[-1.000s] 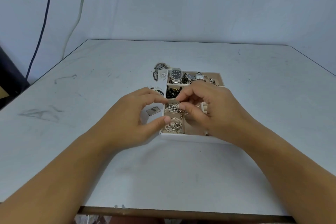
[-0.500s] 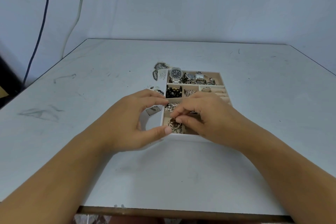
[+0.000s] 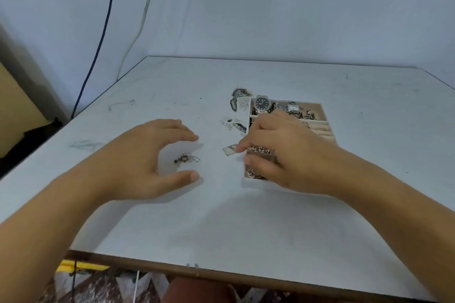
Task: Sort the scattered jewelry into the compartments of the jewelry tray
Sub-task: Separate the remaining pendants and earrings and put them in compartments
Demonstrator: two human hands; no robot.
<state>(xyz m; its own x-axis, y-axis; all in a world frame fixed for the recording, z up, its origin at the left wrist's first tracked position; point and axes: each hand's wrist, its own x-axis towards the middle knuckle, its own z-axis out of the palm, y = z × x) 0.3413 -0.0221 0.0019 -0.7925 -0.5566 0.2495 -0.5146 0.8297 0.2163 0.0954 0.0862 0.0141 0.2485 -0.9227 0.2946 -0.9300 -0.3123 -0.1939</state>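
Observation:
The white jewelry tray point(image 3: 256, 183) sits right of centre, its compartments holding a dark-faced watch point(image 3: 261, 103), a small silver watch point(image 3: 293, 107) and chains. My right hand point(image 3: 290, 152) covers the tray's near-left compartments, fingers curled down beside a beaded chain point(image 3: 259, 149); whether they grip it is hidden. My left hand point(image 3: 142, 162) hovers open over the table to the tray's left. A small tangled earring cluster point(image 3: 187, 158) lies on the table between its thumb and fingers, untouched. A tiny clear packet point(image 3: 229, 150) lies by the tray's left wall.
Loose dark and silver pieces point(image 3: 236, 102) and small bits point(image 3: 231, 125) lie on the table point(image 3: 246, 224) just left of the tray's far corner. A blue cable point(image 3: 98, 39) hangs down the wall at the left. The table's brown front edge point(image 3: 221, 272) is close to me.
My left hand has swung left away from the tray and opened, and the earring cluster now lies on the table beneath it. My right hand stays over the tray's near-left compartments.

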